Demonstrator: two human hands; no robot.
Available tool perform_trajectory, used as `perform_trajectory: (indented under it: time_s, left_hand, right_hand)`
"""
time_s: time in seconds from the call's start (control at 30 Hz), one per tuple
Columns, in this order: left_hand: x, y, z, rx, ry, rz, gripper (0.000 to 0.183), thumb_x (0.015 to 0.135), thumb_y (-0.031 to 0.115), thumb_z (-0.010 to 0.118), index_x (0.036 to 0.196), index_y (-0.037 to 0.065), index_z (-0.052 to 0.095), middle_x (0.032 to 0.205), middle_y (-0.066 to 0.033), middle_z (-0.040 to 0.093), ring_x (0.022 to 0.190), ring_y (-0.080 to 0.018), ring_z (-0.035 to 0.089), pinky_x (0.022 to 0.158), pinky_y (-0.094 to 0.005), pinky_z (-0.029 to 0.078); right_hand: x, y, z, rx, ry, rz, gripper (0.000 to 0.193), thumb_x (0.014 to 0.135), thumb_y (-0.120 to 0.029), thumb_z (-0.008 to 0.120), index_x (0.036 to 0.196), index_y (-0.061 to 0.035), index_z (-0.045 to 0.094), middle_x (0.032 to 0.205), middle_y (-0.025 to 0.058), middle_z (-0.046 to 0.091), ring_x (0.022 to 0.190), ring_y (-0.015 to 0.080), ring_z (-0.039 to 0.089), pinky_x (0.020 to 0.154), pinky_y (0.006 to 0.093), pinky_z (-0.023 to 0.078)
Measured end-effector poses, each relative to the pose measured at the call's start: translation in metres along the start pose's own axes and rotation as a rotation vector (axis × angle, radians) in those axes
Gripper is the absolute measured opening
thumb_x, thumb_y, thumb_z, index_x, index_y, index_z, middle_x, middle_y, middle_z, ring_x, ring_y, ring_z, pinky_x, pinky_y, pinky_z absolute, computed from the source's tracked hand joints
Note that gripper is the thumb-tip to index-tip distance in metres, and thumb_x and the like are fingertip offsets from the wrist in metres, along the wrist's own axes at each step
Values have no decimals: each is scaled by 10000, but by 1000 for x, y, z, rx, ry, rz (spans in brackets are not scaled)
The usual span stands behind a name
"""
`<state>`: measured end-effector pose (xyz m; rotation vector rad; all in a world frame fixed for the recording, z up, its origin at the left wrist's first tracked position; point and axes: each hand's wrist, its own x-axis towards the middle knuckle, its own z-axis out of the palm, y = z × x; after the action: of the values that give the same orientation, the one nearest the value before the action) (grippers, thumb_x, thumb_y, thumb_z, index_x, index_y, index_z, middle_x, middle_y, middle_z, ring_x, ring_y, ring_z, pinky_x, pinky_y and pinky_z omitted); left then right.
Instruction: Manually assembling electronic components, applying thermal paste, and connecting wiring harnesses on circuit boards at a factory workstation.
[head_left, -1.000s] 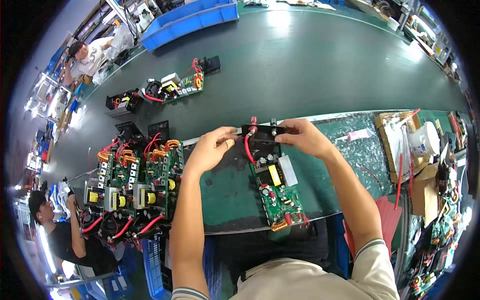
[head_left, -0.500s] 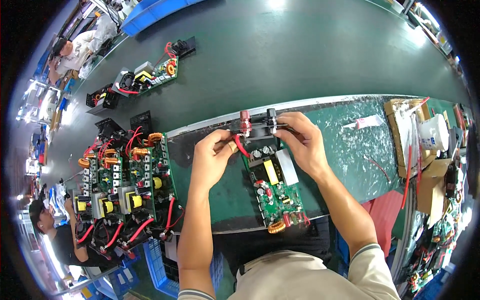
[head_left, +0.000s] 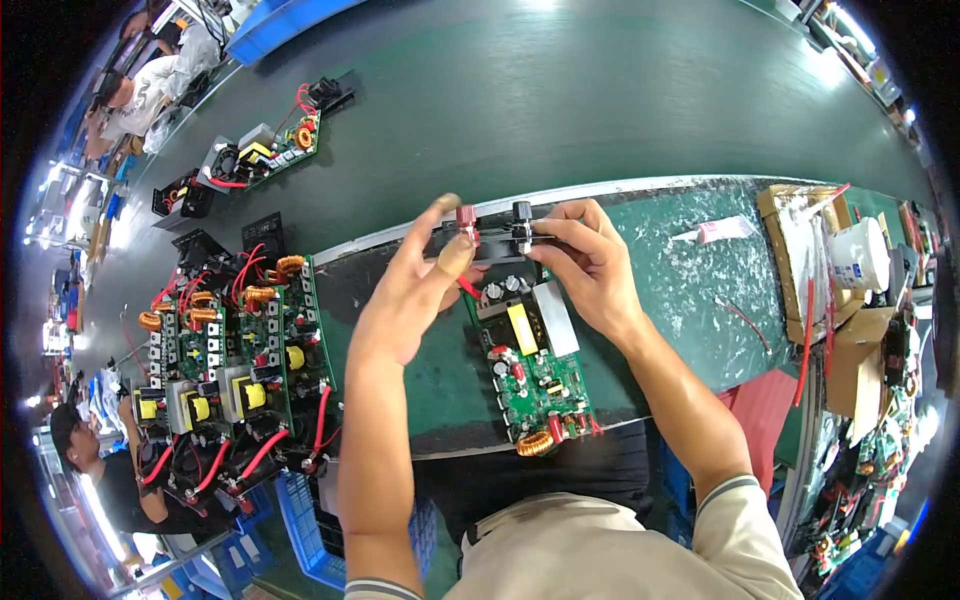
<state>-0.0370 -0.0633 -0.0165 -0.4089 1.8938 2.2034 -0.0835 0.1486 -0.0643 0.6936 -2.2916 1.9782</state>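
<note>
A green circuit board [head_left: 552, 388] lies before me, with a copper coil [head_left: 534, 443], a yellow-wrapped transformer [head_left: 522, 329] and a silver heat sink [head_left: 556, 317]. At its far end stands a dark end panel [head_left: 497, 247] bearing a red terminal post [head_left: 467, 220] and a black terminal post [head_left: 523, 222]. A red wire [head_left: 468, 287] runs down toward the board. My left hand [head_left: 410, 285] is closed around the red post, thumb on the near side, index finger beyond it. My right hand [head_left: 590, 265] pinches the panel's right end beside the black post.
Several similar board assemblies [head_left: 230, 360] stand at left; another board [head_left: 270, 152] lies farther off. A glue tube [head_left: 715, 230] and a thin wire [head_left: 743, 322] lie at right, near a cardboard box [head_left: 780, 220] with a white tub [head_left: 858, 257]. Blue bins [head_left: 290, 25] and co-workers [head_left: 140, 100] show beyond.
My left hand has let go of the panel's left end and raised its thumb and index finger to the red post. My right hand keeps its grip. The whole view has shifted slightly.
</note>
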Motion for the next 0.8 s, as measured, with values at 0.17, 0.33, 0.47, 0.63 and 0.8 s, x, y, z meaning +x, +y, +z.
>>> perform_trajectory:
  time_s: [0.17, 0.33, 0.47, 0.63, 0.8]
  left_hand:
    - [6, 12, -10, 660, 163, -20, 691, 930, 388, 696, 1457, 26, 431, 990, -77, 728, 942, -161, 655, 899, -283, 477]
    - [11, 34, -26, 683, 102, 311, 586, 934, 312, 684, 1405, 13, 505, 1363, -152, 584, 1244, -234, 565, 1045, -362, 441]
    - [18, 49, 16, 1074, -37, 499, 591, 869, 385, 711, 1270, -27, 576, 1282, -234, 592, 1180, -354, 586, 992, -408, 461]
    - [-19, 24, 27, 1041, 89, 634, 381, 863, 176, 706, 1182, -16, 625, 1284, -239, 538, 1083, -380, 620, 946, -414, 498]
    - [-70, -28, 50, 1246, 285, 804, 534, 814, 122, 742, 1319, 61, 578, 1396, -188, 448, 1278, -426, 479, 1014, -519, 449]
  right_hand:
    - [8, -3, -10, 47, -107, 78, 358, 876, -7, 703, 1225, -11, 620, 1102, 61, 559, 951, 123, 606, 796, 247, 510]
    - [26, 6, -41, 7, -199, 233, 370, 973, -191, 639, 1285, 2, 592, 1083, 61, 666, 946, 121, 628, 845, 277, 515]
    - [47, 3, -59, 94, -137, 397, 342, 999, -206, 590, 1266, 7, 609, 1072, 84, 681, 942, 156, 660, 867, 286, 521]
    - [87, 2, -50, -23, -287, 349, 331, 996, -192, 589, 1264, 0, 611, 1078, 75, 681, 939, 146, 653, 872, 283, 519]
    - [118, -1, -35, 66, -651, 261, 314, 952, -142, 658, 1224, 14, 638, 1072, 47, 687, 970, 92, 604, 878, 264, 491]
